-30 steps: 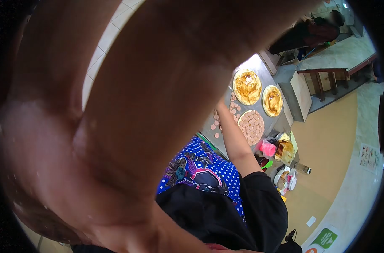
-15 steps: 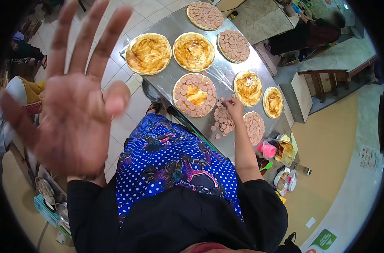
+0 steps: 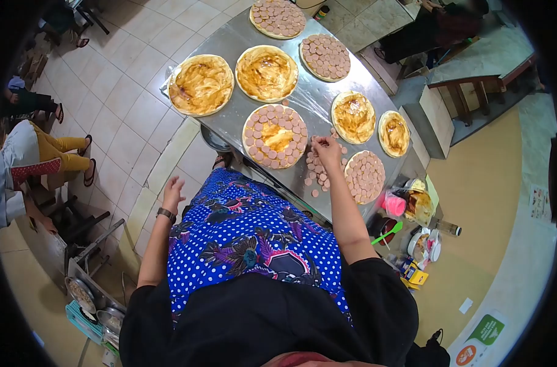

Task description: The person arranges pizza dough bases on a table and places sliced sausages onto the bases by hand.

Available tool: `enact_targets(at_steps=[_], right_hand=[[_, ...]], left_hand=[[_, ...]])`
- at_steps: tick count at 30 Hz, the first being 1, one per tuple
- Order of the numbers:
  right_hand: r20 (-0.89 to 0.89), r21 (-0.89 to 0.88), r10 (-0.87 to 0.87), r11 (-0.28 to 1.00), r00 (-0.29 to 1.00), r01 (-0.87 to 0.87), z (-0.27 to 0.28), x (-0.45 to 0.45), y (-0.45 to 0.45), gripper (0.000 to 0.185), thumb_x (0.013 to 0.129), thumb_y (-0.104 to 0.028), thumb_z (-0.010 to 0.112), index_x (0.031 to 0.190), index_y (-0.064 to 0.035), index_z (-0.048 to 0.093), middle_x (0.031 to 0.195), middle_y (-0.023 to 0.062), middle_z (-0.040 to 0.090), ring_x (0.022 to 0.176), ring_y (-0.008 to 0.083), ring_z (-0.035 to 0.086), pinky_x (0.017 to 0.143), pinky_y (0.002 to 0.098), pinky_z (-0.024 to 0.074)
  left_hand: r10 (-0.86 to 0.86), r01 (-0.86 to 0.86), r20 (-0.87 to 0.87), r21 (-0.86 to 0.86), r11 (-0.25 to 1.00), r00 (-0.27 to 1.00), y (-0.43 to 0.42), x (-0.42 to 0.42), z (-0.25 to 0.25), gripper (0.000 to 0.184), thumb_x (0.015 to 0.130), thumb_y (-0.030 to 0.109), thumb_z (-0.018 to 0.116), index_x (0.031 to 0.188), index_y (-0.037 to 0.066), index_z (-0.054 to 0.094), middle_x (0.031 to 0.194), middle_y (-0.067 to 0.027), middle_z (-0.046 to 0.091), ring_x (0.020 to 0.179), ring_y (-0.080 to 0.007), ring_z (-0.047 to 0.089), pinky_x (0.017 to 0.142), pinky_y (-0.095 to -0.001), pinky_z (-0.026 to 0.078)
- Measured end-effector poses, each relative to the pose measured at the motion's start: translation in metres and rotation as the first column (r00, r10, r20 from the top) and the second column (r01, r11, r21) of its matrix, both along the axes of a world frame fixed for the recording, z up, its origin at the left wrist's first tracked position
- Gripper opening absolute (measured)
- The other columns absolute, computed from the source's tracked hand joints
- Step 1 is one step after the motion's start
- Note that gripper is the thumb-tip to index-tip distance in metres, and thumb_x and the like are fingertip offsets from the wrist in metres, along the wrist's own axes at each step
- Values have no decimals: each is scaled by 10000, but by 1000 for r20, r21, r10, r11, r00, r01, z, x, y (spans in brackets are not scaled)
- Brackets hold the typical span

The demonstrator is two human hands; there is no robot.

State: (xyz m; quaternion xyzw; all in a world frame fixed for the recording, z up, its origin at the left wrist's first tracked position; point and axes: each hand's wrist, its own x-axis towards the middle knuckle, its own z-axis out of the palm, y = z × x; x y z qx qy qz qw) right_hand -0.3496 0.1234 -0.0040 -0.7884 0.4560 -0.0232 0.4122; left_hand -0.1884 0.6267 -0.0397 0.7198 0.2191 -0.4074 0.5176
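Note:
My right hand (image 3: pixel 328 151) is closed over a pile of sliced sausage (image 3: pixel 316 168) on the metal table (image 3: pixel 229 125); what its fingers pinch is too small to make out. Left of it lies a pizza base (image 3: pixel 275 136) ringed with slices, its saucy middle bare. A fully topped base (image 3: pixel 364 177) sits at its right. Sauced bases without slices (image 3: pixel 201 85) (image 3: pixel 267 73) (image 3: pixel 354 117) (image 3: pixel 394 134) and two more covered in slices (image 3: pixel 277 18) (image 3: pixel 325 57) lie farther back. My left hand (image 3: pixel 173 194) hangs beside the blue dotted apron, fingers apart, holding nothing.
A pink cup (image 3: pixel 393 203), a green spoon (image 3: pixel 388 233) and containers (image 3: pixel 424 244) stand at the right. One person (image 3: pixel 34 159) is at the left, another (image 3: pixel 456 27) at the upper right. Pans (image 3: pixel 80 293) are at the lower left.
My left hand has dropped from close before the camera to my side. My right hand has moved slightly left and down over the slices. The view has shifted a little.

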Motion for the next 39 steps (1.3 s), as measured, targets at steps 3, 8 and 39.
enact_targets(at_steps=[3, 8, 39], right_hand=[[165, 215, -91, 975, 982, 55, 23, 13, 11, 192, 780, -120, 770, 888, 7, 675, 738, 70, 653, 704, 146, 637, 639, 272, 518], [198, 292, 104, 943, 975, -159, 34, 59, 48, 161, 792, -126, 766, 793, -2, 663, 780, 74, 659, 727, 148, 639, 639, 283, 515], [272, 167, 3, 985, 962, -50, 34, 15, 14, 162, 818, -97, 757, 919, 4, 682, 787, 45, 669, 723, 105, 614, 663, 261, 508]], left_hand=[[-210, 206, 16, 132, 970, 978, 27, -15, -27, 550, 878, 352, 645, 1342, 86, 520, 1414, -124, 471, 1176, -279, 553, 671, -339, 568], [-196, 198, -27, 222, 955, 980, 62, -20, -70, 541, 876, 337, 655, 1344, 100, 522, 1420, -150, 455, 1178, -299, 552, 686, -377, 582], [-206, 203, -9, 204, 958, 979, 54, -3, -80, 524, 888, 339, 639, 1342, 106, 522, 1341, -124, 532, 1138, -287, 571, 711, -425, 562]])
